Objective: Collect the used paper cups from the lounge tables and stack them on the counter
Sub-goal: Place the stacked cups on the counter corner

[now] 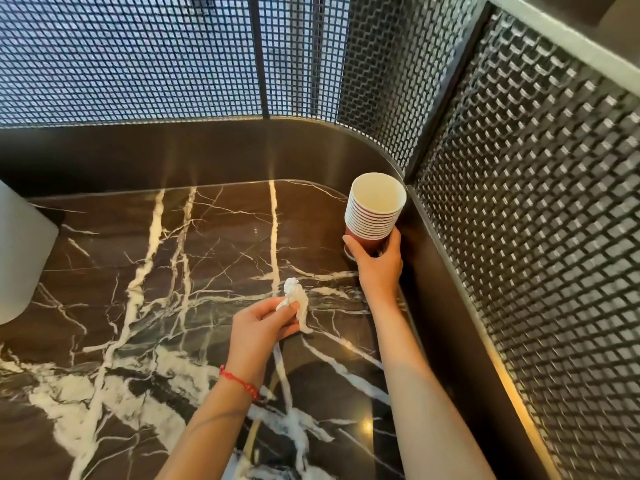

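Observation:
A stack of several red paper cups with white rims stands on the dark marble counter, in its far right corner. My right hand is wrapped around the bottom cup of the stack, whose base touches the counter. The top cup looks empty inside. My left hand hovers over the middle of the counter, pinching a crumpled white tissue that hangs from its fingers. A red string bracelet circles my left wrist.
A dark raised wall and black metal mesh panels enclose the counter at the back and right. A pale cylindrical object stands at the counter's left edge.

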Motion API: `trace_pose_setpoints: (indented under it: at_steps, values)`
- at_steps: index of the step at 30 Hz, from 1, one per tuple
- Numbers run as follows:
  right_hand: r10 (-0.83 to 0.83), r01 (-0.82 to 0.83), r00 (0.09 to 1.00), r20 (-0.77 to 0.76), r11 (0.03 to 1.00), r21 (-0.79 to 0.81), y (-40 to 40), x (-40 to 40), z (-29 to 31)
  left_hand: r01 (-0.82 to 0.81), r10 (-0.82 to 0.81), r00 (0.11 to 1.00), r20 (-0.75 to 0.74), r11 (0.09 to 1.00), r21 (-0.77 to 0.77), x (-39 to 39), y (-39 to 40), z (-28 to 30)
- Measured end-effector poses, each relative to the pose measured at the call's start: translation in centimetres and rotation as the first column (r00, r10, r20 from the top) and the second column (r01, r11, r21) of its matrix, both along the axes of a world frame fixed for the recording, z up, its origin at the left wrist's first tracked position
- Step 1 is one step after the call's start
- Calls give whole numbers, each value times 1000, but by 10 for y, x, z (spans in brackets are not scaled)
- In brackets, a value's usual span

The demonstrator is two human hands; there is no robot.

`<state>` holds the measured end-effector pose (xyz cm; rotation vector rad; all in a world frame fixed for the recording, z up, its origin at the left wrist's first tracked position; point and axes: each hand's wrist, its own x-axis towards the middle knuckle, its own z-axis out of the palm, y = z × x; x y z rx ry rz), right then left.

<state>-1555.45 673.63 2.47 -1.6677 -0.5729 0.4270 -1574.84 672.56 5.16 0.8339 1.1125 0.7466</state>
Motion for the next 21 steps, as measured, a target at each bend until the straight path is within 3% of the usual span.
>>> trace_pose_setpoints:
  at_steps: [21]
  values:
    - [18,-17,999,30,1000,-6,54,17,-1,-46,46,999,19,999,23,16,31,-2]
